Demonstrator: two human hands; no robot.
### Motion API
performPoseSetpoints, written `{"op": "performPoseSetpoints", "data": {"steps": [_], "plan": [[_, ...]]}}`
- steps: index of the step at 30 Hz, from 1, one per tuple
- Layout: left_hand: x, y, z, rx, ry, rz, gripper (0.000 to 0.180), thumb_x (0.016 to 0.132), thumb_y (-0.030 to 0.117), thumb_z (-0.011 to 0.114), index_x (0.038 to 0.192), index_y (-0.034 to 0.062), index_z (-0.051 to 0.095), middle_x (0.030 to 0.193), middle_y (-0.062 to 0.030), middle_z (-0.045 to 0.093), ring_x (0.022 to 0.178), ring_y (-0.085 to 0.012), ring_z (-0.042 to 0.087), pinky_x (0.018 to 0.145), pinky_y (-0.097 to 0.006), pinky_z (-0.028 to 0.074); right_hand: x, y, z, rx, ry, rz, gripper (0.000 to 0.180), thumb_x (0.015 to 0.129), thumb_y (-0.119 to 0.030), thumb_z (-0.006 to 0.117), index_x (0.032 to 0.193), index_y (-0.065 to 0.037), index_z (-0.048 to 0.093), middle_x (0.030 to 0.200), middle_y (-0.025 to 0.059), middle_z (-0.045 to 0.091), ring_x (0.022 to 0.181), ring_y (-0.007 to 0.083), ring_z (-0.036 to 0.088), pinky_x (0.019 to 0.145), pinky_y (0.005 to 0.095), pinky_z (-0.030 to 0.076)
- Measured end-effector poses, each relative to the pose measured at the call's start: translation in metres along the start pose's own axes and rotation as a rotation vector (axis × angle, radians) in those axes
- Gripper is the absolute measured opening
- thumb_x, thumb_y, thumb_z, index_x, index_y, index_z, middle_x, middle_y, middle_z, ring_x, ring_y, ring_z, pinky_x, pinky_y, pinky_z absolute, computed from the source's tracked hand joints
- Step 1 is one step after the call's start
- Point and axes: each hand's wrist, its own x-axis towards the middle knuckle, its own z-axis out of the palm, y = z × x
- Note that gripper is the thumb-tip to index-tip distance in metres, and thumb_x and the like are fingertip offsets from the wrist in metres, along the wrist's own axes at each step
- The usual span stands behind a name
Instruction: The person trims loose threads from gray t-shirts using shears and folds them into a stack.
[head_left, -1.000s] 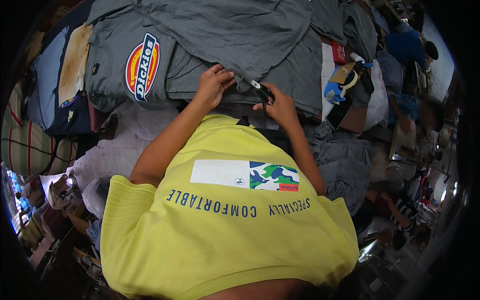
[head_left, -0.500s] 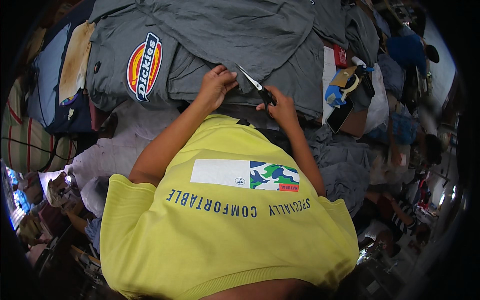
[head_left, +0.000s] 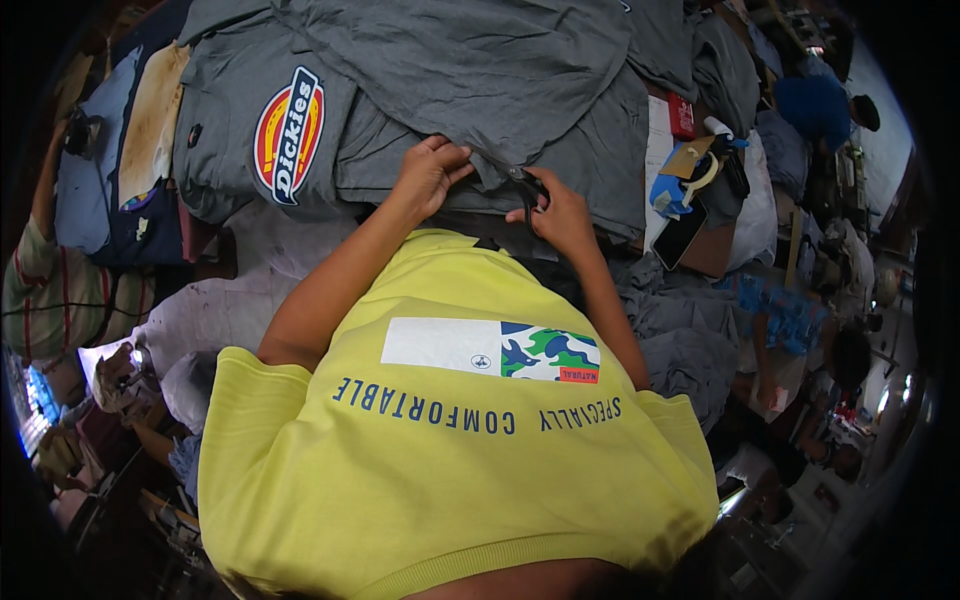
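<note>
At the counter's near edge, scissors are gripped by the right hand, but whether grey cloth is pinched, perhaps for steadiness, by the left hand cannot be told.

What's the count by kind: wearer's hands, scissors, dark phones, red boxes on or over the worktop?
Wearer's hands: 2 (left hand, right hand)
Scissors: 1 pair, in the right hand
Dark phone: 1
Red box: 1
Total: 5
</note>
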Motion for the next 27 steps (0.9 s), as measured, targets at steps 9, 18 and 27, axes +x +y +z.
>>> {"op": "performPoseSetpoints", "data": {"steps": [9,18,27], "plan": [[-0.002,-0.002,-0.001,0.018,-0.014,0.032,0.026,0.078,-0.002,0.057,0.103,-0.0002,0.047,0.092,-0.0057,0.057,0.084,-0.0137,0.058,0.077,-0.026,0.050,0.009,-0.009,0.002,0.023,-0.031,-0.009,0.055,0.057,-0.025,0.077,0.106,-0.014,0.054,0.058,0.0051,0.049,0.051,0.0190,0.051,0.050,0.0325,0.040],[-0.005,-0.002,-0.001,-0.012,-0.045,0.018,0.026,0.079,-0.001,0.057,0.102,0.0001,0.047,0.092,-0.0052,0.056,0.085,-0.0127,0.057,0.079,-0.026,0.050,0.000,-0.005,0.004,0.054,0.040,-0.089,0.048,0.060,-0.016,0.075,0.103,-0.010,0.055,0.059,0.0096,0.054,0.051,0.0187,0.055,0.050,0.0295,0.042],[0.002,0.003,-0.006,-0.062,0.016,0.001,0.022,0.081,0.002,0.056,0.102,0.0002,0.048,0.091,-0.0047,0.056,0.087,-0.0136,0.056,0.082,-0.028,0.048,-0.004,0.002,0.007,0.062,0.008,-0.034,0.043,0.064,-0.007,0.070,0.103,-0.009,0.054,0.059,0.0086,0.058,0.051,0.0175,0.058,0.049,0.0277,0.042]]}}
